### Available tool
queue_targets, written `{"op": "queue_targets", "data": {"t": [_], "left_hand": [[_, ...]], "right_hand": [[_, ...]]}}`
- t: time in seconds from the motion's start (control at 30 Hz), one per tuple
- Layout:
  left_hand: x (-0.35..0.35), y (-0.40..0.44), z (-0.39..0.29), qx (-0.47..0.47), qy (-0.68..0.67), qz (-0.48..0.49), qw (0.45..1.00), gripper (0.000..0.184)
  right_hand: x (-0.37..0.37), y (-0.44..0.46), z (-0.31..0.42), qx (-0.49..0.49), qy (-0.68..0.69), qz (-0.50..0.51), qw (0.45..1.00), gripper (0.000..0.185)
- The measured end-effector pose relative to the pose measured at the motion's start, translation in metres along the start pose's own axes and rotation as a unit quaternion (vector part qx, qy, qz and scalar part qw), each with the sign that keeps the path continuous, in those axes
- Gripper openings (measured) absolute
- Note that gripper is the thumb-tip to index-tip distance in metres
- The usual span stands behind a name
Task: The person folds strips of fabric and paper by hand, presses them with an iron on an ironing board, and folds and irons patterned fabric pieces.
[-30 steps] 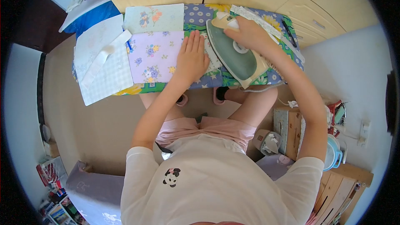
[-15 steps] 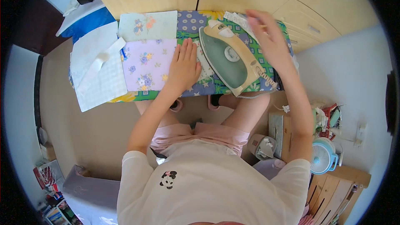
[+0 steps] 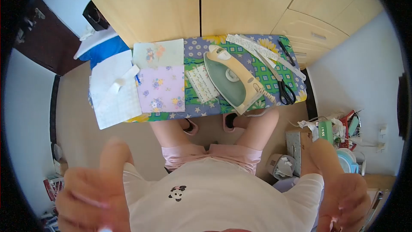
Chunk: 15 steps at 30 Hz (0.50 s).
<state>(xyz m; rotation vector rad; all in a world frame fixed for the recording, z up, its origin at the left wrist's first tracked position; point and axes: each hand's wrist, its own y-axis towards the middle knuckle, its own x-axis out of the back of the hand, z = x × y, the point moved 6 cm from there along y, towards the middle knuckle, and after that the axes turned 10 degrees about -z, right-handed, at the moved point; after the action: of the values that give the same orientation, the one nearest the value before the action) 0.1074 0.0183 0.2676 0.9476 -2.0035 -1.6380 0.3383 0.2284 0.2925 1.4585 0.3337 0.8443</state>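
Observation:
Both hands are raised close to the camera, blurred and off the padded board. My left hand (image 3: 88, 193), at lower left, has its fingers curled closed with nothing visible in them. At lower right, my right hand (image 3: 345, 195) is likewise curled closed, and no object shows in it. The cream and green iron (image 3: 229, 75) rests on the board's patterned cover (image 3: 201, 114), beside a small printed fabric piece (image 3: 201, 83). To its left lie a lilac floral cloth (image 3: 161, 88), a pale green printed cloth (image 3: 165, 53) and a white checked cloth (image 3: 113, 99) with a white strip (image 3: 122, 80) on it.
Black-handled scissors (image 3: 285, 92), a pale ruler (image 3: 294, 68), a patterned strip (image 3: 253, 47) and a black pen-like tool (image 3: 286, 53) lie right of the iron. Cabinets (image 3: 244, 4) border the board's far side. A bin (image 3: 281, 165) and cardboard box (image 3: 299, 146) stand at right.
My left hand has lifted from the lilac cloth and my right hand has left the iron's right side. Both have come back toward the camera. The view has shifted, uncovering the scissors and ruler.

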Motion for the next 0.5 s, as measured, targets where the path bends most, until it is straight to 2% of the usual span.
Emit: {"op": "queue_targets", "data": {"t": [0.03, 0.07, 0.1, 0.13, 0.17, 0.23, 0.27, 0.33, 0.4, 0.47, 0.5], "left_hand": [[-0.009, 0.009, -0.008, -0.054, -0.016, 0.044, 0.997, 0.047], [-0.018, 0.015, -0.017, -0.107, -0.034, 0.086, 0.990, 0.066], [-0.024, 0.019, -0.025, -0.123, -0.038, 0.046, 0.991, 0.053], [-0.028, 0.021, -0.030, -0.126, -0.040, 0.049, 0.990, 0.053], [-0.029, 0.024, -0.034, -0.131, -0.060, 0.044, 0.989, 0.037], [-0.038, 0.034, -0.039, -0.155, -0.124, 0.030, 0.980, 0.009], [-0.039, 0.039, -0.040, -0.157, -0.125, 0.033, 0.979, 0.009], [-0.041, 0.043, -0.051, -0.234, -0.144, 0.042, 0.961, 0.015], [-0.041, 0.051, -0.058, -0.225, -0.172, 0.025, 0.959, 0.015], [-0.038, 0.059, -0.072, -0.240, -0.091, 0.018, 0.966, 0.012], [-0.033, 0.068, -0.084, -0.214, -0.024, 0.032, 0.976, 0.010]], "right_hand": [[0.002, -0.001, 0.002, 0.089, 0.017, -0.033, 0.995, 0.029], [0.002, -0.006, 0.004, 0.094, 0.016, -0.037, 0.995, 0.029], [0.011, -0.015, 0.014, 0.170, -0.018, -0.119, 0.978, 0.030], [0.016, -0.017, 0.020, 0.210, -0.035, -0.159, 0.964, 0.030], [0.020, -0.019, 0.025, 0.247, -0.054, -0.201, 0.946, 0.030], [0.013, -0.002, 0.031, 0.269, 0.004, -0.134, 0.954, 0.032], [0.014, 0.002, 0.035, 0.271, 0.001, -0.136, 0.953, 0.032], [0.017, 0.007, 0.049, 0.312, -0.067, -0.162, 0.934, 0.042], [0.019, 0.007, 0.058, 0.335, -0.099, -0.162, 0.923, 0.042], [0.020, 0.004, 0.064, 0.348, -0.115, -0.159, 0.917, 0.042], [0.020, 0.004, 0.067, 0.354, -0.123, -0.158, 0.914, 0.042]]}}
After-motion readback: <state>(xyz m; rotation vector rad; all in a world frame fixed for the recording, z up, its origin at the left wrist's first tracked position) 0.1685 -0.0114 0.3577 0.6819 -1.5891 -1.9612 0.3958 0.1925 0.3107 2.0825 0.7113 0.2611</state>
